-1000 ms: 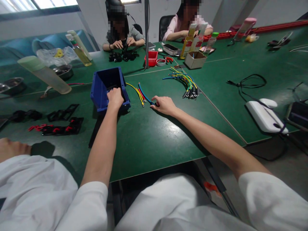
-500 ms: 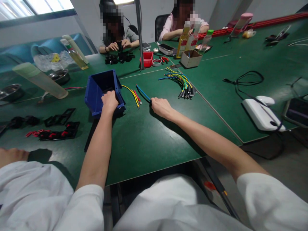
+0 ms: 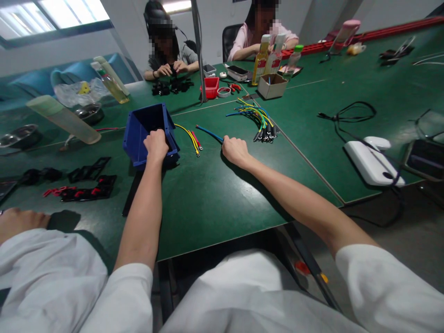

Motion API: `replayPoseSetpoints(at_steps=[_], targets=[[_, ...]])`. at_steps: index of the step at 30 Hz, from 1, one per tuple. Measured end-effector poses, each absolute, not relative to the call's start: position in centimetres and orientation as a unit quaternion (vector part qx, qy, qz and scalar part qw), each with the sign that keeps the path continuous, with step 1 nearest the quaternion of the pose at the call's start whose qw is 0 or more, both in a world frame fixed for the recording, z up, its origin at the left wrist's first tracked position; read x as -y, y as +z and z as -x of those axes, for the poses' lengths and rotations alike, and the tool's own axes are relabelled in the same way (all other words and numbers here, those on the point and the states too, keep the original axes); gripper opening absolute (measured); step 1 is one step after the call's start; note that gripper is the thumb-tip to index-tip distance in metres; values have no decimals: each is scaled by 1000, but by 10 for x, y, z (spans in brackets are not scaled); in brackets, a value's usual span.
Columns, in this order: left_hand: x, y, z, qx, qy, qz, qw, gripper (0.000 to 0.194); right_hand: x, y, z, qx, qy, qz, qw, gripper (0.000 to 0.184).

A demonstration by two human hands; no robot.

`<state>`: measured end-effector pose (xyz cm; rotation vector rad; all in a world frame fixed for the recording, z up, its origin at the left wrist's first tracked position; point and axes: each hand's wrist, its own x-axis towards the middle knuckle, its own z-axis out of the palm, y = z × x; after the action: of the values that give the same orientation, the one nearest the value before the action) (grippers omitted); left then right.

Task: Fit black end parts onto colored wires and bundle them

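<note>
My left hand [image 3: 156, 144] reaches into the blue plastic bin [image 3: 133, 138]. Its knuckles show from above, but the fingertips and whatever they touch are hidden inside. To the right, my right hand [image 3: 235, 150] is closed around one end of a blue cable [image 3: 208, 131], whose other end points away to the upper left over the table. Between the bin and this cable lie a few yellow wires [image 3: 192, 138] and a red wire [image 3: 196, 139] with metal lugs. Beyond my right hand sits a bundle of blue, yellow and green cables [image 3: 262, 115] with black sleeves and ring lugs.
Black and red plastic parts [image 3: 86, 188] lie left of the bin, near another person's hand [image 3: 22, 222]. A metal pole [image 3: 200, 55], red tray [image 3: 210, 88] and cardboard box [image 3: 272, 86] stand farther back. Two people sit opposite. A white device [image 3: 373, 162] with a black cord is at right.
My right hand, still closed on the blue cable, has shifted slightly right, drawing the cable along. My left hand stays in the bin. The camera view has moved a little.
</note>
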<state>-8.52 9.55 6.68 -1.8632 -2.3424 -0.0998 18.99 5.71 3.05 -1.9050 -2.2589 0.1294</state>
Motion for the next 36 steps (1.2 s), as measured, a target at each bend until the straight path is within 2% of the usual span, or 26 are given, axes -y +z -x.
replayPoseSetpoints(at_steps=[4,9,18,24,31,36], targets=[[-94,69,84,791,-83,605,51,41,-60,25,-190,733,55,665,134,35],[-96,68,84,803,-169,570,43,41,-67,19,-194,682,106,686,232,35],[-105,63,88,783,-281,551,65,29,-81,8,-197,601,254,612,447,17],[-92,73,80,749,-347,555,99,25,-81,3,-193,614,309,541,484,35],[-78,76,75,723,-388,561,106,30,-76,2,-191,580,379,499,520,51],[-72,69,76,723,-399,557,88,30,-76,11,-193,575,379,482,541,54]])
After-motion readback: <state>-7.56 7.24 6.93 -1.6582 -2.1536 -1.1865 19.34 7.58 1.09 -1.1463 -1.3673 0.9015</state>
